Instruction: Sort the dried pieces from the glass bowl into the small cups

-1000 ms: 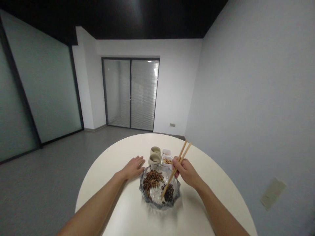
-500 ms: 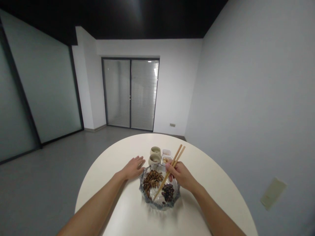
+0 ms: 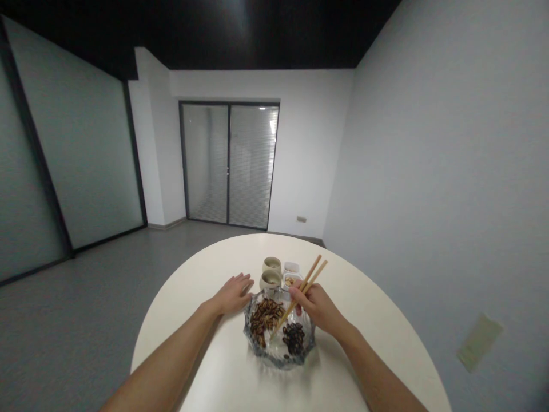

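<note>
Right hand (image 3: 316,309) grips chopsticks (image 3: 309,279) over the glass bowl (image 3: 281,356) I'm watching; left hand (image 3: 234,294) rests open on the table (image 3: 377,320), just beside the bowl.

Nothing readable — no labels (or signs).

The right hand (image 3: 318,309) has shifted left over the glass bowl (image 3: 278,361), and the tips of its chopsticks (image 3: 311,270) have moved from the dark pile to just beside the brown pile (image 3: 266,320).
</note>
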`<action>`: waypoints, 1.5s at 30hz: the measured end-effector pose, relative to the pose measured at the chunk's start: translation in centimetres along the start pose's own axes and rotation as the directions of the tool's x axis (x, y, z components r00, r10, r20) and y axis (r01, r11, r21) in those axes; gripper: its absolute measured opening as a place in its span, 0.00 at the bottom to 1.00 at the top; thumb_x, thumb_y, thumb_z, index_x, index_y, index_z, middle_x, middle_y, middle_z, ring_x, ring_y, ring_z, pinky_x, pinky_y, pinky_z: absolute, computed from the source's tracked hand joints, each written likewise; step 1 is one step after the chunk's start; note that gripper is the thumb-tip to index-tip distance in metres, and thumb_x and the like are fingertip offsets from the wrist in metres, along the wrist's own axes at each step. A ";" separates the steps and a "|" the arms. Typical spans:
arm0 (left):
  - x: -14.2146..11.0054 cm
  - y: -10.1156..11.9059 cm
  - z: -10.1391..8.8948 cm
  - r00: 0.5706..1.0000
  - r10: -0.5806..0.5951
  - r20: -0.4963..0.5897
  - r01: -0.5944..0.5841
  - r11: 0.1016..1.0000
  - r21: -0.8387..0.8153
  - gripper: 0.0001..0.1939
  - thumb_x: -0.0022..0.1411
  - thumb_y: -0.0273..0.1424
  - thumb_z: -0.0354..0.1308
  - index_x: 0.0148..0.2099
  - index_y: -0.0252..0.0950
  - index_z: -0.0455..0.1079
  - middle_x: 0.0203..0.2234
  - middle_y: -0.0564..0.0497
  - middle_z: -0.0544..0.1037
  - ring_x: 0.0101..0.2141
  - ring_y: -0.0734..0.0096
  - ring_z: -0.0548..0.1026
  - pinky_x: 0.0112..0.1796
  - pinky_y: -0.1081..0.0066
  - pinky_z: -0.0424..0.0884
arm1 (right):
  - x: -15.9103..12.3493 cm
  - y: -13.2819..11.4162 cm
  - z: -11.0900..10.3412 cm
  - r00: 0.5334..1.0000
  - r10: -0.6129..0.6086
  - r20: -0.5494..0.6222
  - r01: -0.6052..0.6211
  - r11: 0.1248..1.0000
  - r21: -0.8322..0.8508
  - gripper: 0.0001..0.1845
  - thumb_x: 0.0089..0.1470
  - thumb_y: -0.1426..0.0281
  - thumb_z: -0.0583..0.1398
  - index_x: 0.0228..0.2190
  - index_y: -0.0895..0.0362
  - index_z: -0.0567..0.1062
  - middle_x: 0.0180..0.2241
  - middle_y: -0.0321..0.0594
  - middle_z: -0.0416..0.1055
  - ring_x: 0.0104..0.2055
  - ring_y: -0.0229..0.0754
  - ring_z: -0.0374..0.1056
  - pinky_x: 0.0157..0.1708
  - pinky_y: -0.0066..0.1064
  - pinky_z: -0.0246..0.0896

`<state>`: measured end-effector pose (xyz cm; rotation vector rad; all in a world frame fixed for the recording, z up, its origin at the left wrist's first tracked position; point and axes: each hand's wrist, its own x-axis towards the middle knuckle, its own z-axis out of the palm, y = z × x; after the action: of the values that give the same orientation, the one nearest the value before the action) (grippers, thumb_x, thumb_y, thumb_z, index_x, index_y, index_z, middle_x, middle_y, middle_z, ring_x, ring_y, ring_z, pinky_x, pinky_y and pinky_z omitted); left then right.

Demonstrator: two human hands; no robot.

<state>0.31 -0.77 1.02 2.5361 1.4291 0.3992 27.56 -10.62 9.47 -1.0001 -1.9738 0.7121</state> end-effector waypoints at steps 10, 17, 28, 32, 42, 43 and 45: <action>0.2 -0.2 0.3 1.000 0.007 -0.012 -0.007 1.000 0.008 0.27 0.67 0.43 0.48 0.65 0.39 0.61 0.67 0.44 0.56 0.67 0.51 0.51 0.64 0.51 0.49 | -0.2 -0.4 0.1 0.996 -0.008 0.086 0.007 1.000 0.002 0.26 0.63 0.53 0.55 0.22 0.57 0.72 0.18 0.36 0.69 0.22 0.38 0.65 0.26 0.27 0.60; 0.1 -0.3 0.2 1.000 0.009 -0.006 -0.009 1.000 -0.001 0.28 0.67 0.43 0.48 0.65 0.38 0.61 0.67 0.44 0.56 0.67 0.50 0.50 0.64 0.50 0.49 | -0.1 0.2 -0.3 1.000 -0.015 -0.015 0.016 0.999 0.047 0.26 0.62 0.50 0.54 0.23 0.57 0.71 0.17 0.35 0.67 0.21 0.38 0.64 0.26 0.28 0.60; 0.1 0.0 0.0 1.000 -0.002 -0.005 0.002 1.000 0.005 0.28 0.67 0.42 0.48 0.65 0.38 0.60 0.67 0.44 0.56 0.67 0.50 0.50 0.64 0.50 0.49 | 0.1 0.3 1.5 0.997 0.025 0.077 -0.043 0.972 0.232 0.23 0.58 0.50 0.59 0.26 0.57 0.72 0.18 0.34 0.68 0.18 0.36 0.64 0.19 0.27 0.61; 0.1 0.1 -0.1 1.000 0.018 -0.011 -0.018 1.000 0.017 0.27 0.67 0.43 0.47 0.64 0.38 0.62 0.67 0.43 0.56 0.67 0.51 0.51 0.64 0.51 0.50 | 0.1 0.8 1.6 0.996 0.016 0.085 -0.035 0.973 0.226 0.22 0.59 0.51 0.58 0.28 0.57 0.73 0.19 0.34 0.69 0.19 0.36 0.65 0.19 0.27 0.63; -0.1 0.6 -0.4 1.000 -0.013 -0.001 0.013 1.000 -0.010 0.28 0.67 0.43 0.48 0.65 0.38 0.61 0.67 0.44 0.56 0.67 0.51 0.50 0.64 0.51 0.48 | 0.0 0.8 1.6 0.997 0.018 0.074 -0.037 0.963 0.266 0.20 0.59 0.52 0.60 0.28 0.57 0.74 0.19 0.35 0.70 0.19 0.36 0.65 0.20 0.27 0.63; -0.1 0.5 -0.4 1.000 -0.013 -0.001 0.013 1.000 -0.008 0.28 0.67 0.43 0.48 0.65 0.38 0.61 0.67 0.44 0.56 0.67 0.51 0.50 0.64 0.51 0.48 | 0.0 0.9 1.7 0.997 0.017 0.072 -0.036 0.960 0.277 0.20 0.59 0.53 0.60 0.28 0.57 0.74 0.19 0.35 0.70 0.19 0.36 0.65 0.20 0.27 0.63; -0.1 0.5 -0.4 1.000 -0.013 0.002 0.013 1.000 -0.003 0.28 0.67 0.42 0.48 0.66 0.38 0.61 0.67 0.44 0.55 0.67 0.51 0.50 0.64 0.51 0.48 | 0.1 1.1 1.7 0.998 0.014 0.067 -0.033 0.955 0.294 0.20 0.58 0.53 0.60 0.28 0.58 0.74 0.19 0.34 0.69 0.19 0.36 0.65 0.20 0.27 0.63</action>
<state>0.52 -1.08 1.53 2.5231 1.4426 0.3961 26.49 -10.17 7.79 -0.8283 -1.8429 1.0300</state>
